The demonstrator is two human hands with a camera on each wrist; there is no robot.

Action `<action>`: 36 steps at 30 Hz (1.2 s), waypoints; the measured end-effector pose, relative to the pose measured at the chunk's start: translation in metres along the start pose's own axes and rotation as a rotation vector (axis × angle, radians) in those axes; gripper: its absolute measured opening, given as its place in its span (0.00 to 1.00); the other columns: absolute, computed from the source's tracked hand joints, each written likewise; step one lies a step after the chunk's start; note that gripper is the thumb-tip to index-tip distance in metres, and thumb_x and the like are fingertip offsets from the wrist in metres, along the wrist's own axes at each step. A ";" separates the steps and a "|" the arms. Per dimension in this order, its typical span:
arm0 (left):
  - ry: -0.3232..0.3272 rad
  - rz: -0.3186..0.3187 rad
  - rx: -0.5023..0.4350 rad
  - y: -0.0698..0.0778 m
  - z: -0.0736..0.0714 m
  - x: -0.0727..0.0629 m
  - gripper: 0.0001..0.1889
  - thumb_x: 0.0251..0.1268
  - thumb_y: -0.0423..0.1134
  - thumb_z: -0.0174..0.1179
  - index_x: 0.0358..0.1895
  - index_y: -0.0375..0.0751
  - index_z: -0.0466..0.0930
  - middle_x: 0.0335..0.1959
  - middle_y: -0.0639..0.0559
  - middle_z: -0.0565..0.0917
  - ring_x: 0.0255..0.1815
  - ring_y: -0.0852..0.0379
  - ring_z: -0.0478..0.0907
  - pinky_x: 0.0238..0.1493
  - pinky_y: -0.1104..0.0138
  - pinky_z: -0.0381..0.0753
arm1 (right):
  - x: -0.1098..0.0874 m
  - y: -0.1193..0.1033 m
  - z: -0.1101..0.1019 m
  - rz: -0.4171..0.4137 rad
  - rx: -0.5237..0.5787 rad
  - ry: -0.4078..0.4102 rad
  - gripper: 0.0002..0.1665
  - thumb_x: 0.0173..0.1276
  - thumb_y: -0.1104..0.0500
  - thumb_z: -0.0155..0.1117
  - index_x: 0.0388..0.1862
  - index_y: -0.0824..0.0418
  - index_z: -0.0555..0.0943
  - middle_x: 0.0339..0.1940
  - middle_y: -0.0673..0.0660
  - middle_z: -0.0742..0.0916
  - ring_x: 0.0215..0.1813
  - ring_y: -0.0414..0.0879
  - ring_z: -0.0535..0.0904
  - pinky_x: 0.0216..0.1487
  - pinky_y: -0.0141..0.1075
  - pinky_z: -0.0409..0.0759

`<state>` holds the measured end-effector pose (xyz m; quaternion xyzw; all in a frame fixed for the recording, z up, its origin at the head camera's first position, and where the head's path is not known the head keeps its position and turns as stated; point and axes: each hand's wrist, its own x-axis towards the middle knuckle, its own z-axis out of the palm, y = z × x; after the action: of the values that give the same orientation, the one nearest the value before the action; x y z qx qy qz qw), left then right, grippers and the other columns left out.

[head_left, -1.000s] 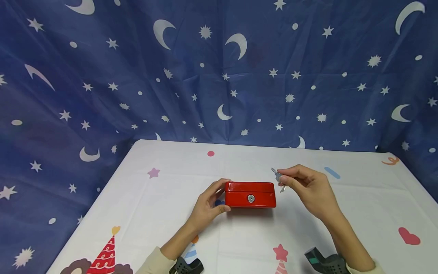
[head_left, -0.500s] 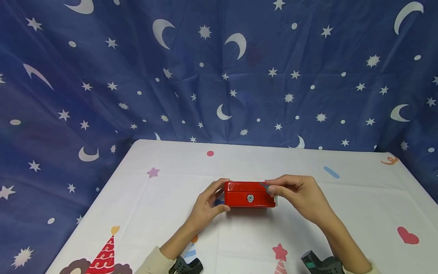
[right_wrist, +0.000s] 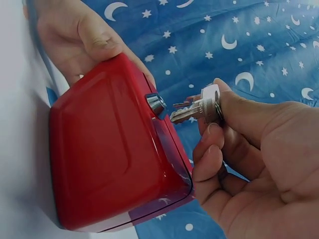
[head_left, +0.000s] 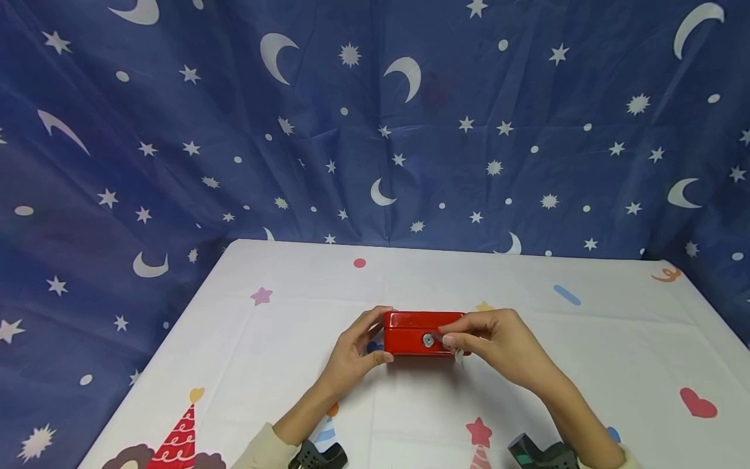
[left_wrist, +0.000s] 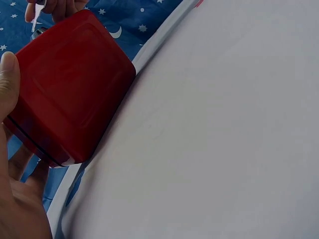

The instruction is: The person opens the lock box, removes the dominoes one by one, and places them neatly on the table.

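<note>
My left hand (head_left: 357, 348) grips the left end of a small red metal cash box (head_left: 404, 335), thumb low at its front edge and fingers behind. The wrist views show the box's underside, so its front is tilted up off the table. A round silver lock (head_left: 429, 340) sits on the front face. My right hand (head_left: 504, 345) pinches a silver key (right_wrist: 192, 112) between thumb and fingers, the blade pointing at the lock (right_wrist: 157, 104), its tip just short of the keyhole. A second key (head_left: 459, 355) dangles below the right hand's fingers.
A white tablecloth (head_left: 305, 312) printed with colourful shapes covers the table. Behind the table hangs a blue cloth (head_left: 375, 130) with moons and stars. A dark camera mount (head_left: 541, 453) is worn on the right wrist, another mount (head_left: 319, 456) on the left.
My right hand has moved left and slightly down with the keys, from beside the box's right end to the front of its lock. The left hand and box stay put.
</note>
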<state>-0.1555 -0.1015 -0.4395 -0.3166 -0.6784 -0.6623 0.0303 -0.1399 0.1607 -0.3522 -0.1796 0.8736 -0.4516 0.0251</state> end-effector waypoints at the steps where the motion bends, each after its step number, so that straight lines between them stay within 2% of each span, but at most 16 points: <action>1: 0.000 0.000 0.002 -0.001 0.000 0.000 0.37 0.49 0.17 0.65 0.66 0.29 0.64 0.62 0.37 0.69 0.67 0.49 0.65 0.62 0.45 0.62 | 0.000 0.000 0.000 0.002 0.000 -0.007 0.11 0.54 0.49 0.74 0.37 0.48 0.89 0.26 0.44 0.84 0.38 0.49 0.76 0.31 0.34 0.80; 8: 0.006 -0.012 0.012 -0.016 -0.002 -0.003 0.38 0.52 0.24 0.67 0.69 0.39 0.64 0.64 0.45 0.69 0.68 0.49 0.63 0.64 0.52 0.64 | 0.001 -0.001 0.003 -0.002 -0.020 -0.029 0.10 0.55 0.50 0.74 0.36 0.49 0.89 0.29 0.41 0.86 0.37 0.48 0.77 0.31 0.34 0.80; 15: 0.011 -0.036 0.002 -0.017 -0.003 -0.003 0.39 0.51 0.23 0.67 0.69 0.44 0.66 0.65 0.49 0.69 0.69 0.50 0.63 0.65 0.55 0.63 | 0.004 -0.006 0.006 0.001 -0.053 -0.023 0.08 0.54 0.54 0.75 0.35 0.49 0.89 0.26 0.42 0.85 0.36 0.47 0.75 0.29 0.34 0.78; 18: 0.007 -0.023 -0.002 -0.006 -0.001 -0.002 0.38 0.50 0.20 0.66 0.68 0.38 0.65 0.64 0.44 0.69 0.68 0.50 0.63 0.65 0.52 0.63 | 0.005 -0.010 0.007 0.024 -0.037 -0.026 0.07 0.54 0.54 0.76 0.33 0.49 0.89 0.27 0.46 0.83 0.39 0.49 0.73 0.29 0.34 0.80; 22: 0.005 -0.029 -0.010 0.010 0.001 0.000 0.37 0.49 0.17 0.65 0.66 0.29 0.64 0.63 0.38 0.69 0.67 0.50 0.64 0.64 0.47 0.62 | 0.008 -0.014 0.008 0.057 0.018 -0.051 0.07 0.56 0.52 0.74 0.32 0.51 0.89 0.25 0.48 0.84 0.36 0.48 0.77 0.31 0.35 0.83; 25: 0.007 -0.039 -0.003 0.011 0.002 0.001 0.36 0.50 0.19 0.65 0.66 0.30 0.65 0.63 0.39 0.69 0.68 0.51 0.64 0.64 0.47 0.62 | 0.011 -0.016 0.008 0.076 0.045 -0.071 0.08 0.57 0.51 0.73 0.31 0.54 0.88 0.20 0.49 0.83 0.29 0.47 0.79 0.31 0.37 0.83; 31: -0.002 0.000 0.007 0.010 0.001 0.001 0.34 0.54 0.28 0.67 0.66 0.30 0.65 0.62 0.39 0.70 0.67 0.49 0.65 0.62 0.46 0.63 | 0.014 -0.016 0.013 0.088 0.057 -0.072 0.08 0.58 0.52 0.72 0.30 0.55 0.87 0.19 0.50 0.82 0.26 0.50 0.80 0.30 0.42 0.83; 36: 0.006 -0.010 0.013 0.010 0.000 0.000 0.36 0.52 0.22 0.66 0.67 0.30 0.64 0.63 0.40 0.69 0.67 0.50 0.64 0.63 0.47 0.63 | 0.016 -0.017 0.018 0.050 0.029 -0.044 0.07 0.58 0.52 0.72 0.29 0.54 0.87 0.20 0.48 0.82 0.27 0.47 0.79 0.28 0.38 0.82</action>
<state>-0.1506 -0.1019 -0.4305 -0.3110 -0.6841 -0.6590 0.0308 -0.1462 0.1322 -0.3469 -0.1672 0.8705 -0.4592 0.0581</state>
